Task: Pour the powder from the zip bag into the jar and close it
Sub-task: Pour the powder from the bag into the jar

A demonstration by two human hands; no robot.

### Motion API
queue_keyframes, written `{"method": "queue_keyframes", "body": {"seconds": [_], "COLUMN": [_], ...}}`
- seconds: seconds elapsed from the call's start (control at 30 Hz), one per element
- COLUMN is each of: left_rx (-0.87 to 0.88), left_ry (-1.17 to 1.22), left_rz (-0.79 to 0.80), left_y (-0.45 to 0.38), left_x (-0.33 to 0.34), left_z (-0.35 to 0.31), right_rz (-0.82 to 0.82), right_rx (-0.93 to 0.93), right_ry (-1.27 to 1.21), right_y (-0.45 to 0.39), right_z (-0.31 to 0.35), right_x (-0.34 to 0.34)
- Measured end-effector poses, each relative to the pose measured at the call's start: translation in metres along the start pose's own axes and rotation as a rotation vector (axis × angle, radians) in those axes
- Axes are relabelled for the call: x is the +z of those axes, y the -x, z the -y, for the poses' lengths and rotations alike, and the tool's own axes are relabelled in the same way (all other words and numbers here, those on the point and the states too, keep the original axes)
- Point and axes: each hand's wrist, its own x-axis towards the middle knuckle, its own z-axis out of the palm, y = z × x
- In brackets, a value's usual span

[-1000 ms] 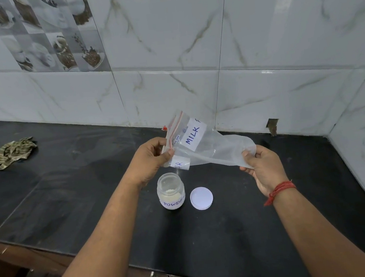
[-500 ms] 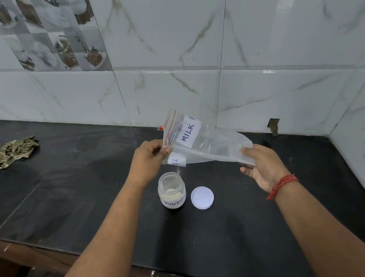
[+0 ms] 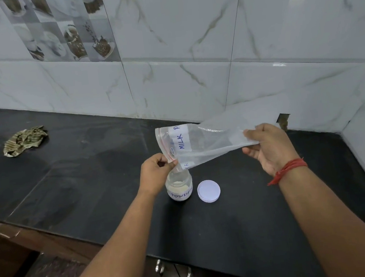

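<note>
A clear zip bag (image 3: 202, 144) with a white "MILK" label is held stretched sideways above the counter, its red zip mouth pointing down-left. My left hand (image 3: 158, 172) pinches the mouth corner right over the open jar (image 3: 179, 186). My right hand (image 3: 269, 146) grips the bag's bottom end, raised a little higher. The small clear jar stands upright on the black counter (image 3: 80, 184), has a "POWDER" label and holds pale powder at its bottom. Its white round lid (image 3: 208, 191) lies flat just right of the jar.
A crumpled striped cloth (image 3: 25, 140) lies at the far left of the counter. White marble-look tiled walls (image 3: 192, 69) close the back and the right corner. The counter's front edge runs above wooden cabinets with metal handles (image 3: 159, 267).
The bag's mouth has come down closer to the jar's opening, and the bag has turned flatter. My right hand has lifted the bottom end slightly.
</note>
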Motion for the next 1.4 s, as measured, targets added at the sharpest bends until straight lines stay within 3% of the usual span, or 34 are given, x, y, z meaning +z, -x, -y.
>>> {"method": "queue_keyframes", "body": {"seconds": [0.23, 0.5, 0.67, 0.77, 1.0, 1.2, 1.4], "left_rx": [-0.071, -0.177, -0.186, -0.183, -0.191, -0.191, -0.165], "left_ry": [-0.01, 0.184, 0.252, 0.294, 0.322, 0.335, 0.314], "left_rz": [-0.008, -0.039, -0.033, -0.041, -0.044, -0.059, -0.053], "left_y": [0.006, 0.012, 0.014, 0.015, 0.013, 0.013, 0.008], "left_x": [-0.002, -0.004, 0.0, 0.002, 0.002, 0.004, 0.008], "left_z": [0.018, 0.033, 0.037, 0.036, 0.04, 0.041, 0.039], "right_rz": [0.078, 0.383, 0.435, 0.412, 0.405, 0.116, 0.098], "right_rx": [-0.262, -0.501, -0.718, -0.764, -0.772, -0.893, -0.976], "right_ry": [0.216, 0.369, 0.953, 0.897, 1.039, 0.887, 0.902], "right_y": [0.013, 0.028, 0.027, 0.03, 0.027, 0.024, 0.031], "right_z": [0.019, 0.015, 0.013, 0.013, 0.002, 0.007, 0.001], "right_x": [0.037, 0.055, 0.051, 0.052, 0.048, 0.052, 0.065]}}
